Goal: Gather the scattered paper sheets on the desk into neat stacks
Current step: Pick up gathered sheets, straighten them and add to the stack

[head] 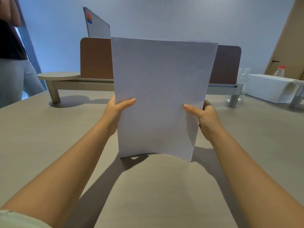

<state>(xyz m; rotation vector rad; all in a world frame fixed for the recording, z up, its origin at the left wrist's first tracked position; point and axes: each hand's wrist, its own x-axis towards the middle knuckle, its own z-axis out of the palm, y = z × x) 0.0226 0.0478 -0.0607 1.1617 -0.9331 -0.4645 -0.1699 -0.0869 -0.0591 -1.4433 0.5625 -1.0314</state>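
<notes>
A stack of white paper sheets (pixel 159 89) stands upright in front of me, its bottom edge just above or touching the beige desk (pixel 49 137). My left hand (pixel 115 111) grips the stack's left edge, thumb on the front. My right hand (pixel 204 117) grips the right edge the same way. The fingers behind the sheets are hidden. The lower right corner of the stack curls slightly toward me.
A brown divider panel (pixel 96 58) on a raised shelf (pixel 69 83) runs across the back of the desk. A white box (pixel 269 89) and plastic bottles (pixel 279 71) stand at the far right. A person (pixel 11 63) stands at the far left.
</notes>
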